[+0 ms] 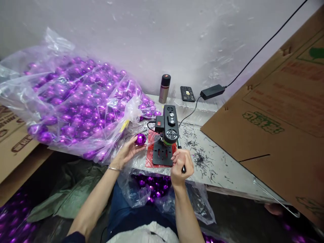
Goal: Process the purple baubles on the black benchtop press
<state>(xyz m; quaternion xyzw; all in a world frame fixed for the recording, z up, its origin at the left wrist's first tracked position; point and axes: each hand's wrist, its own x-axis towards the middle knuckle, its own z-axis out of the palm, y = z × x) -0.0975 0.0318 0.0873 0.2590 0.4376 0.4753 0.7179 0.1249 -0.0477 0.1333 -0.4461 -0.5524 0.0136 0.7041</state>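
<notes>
Between the fingers of my left hand [128, 152] is a shiny purple faceted ball [140, 139], held just left of a small black bench press [171, 123]. My right hand [181, 165] is wrapped round the black-gripped lever [183, 168] on the press's right side. The press's slotted black base plate [162, 153] sits on a red sheet [150, 158] and carries nothing that I can see. A large clear plastic bag [83, 101] full of similar purple balls leans at the left, its neck pointing toward the press.
Behind the press stand a steel flask [164, 89], a phone [187, 94] and a power adapter [212, 91] with its cable. Small dark pins [201, 159] litter the bench to the right. A cardboard box [275, 111] blocks the right side. An open bag of purple balls [152, 185] is at my lap.
</notes>
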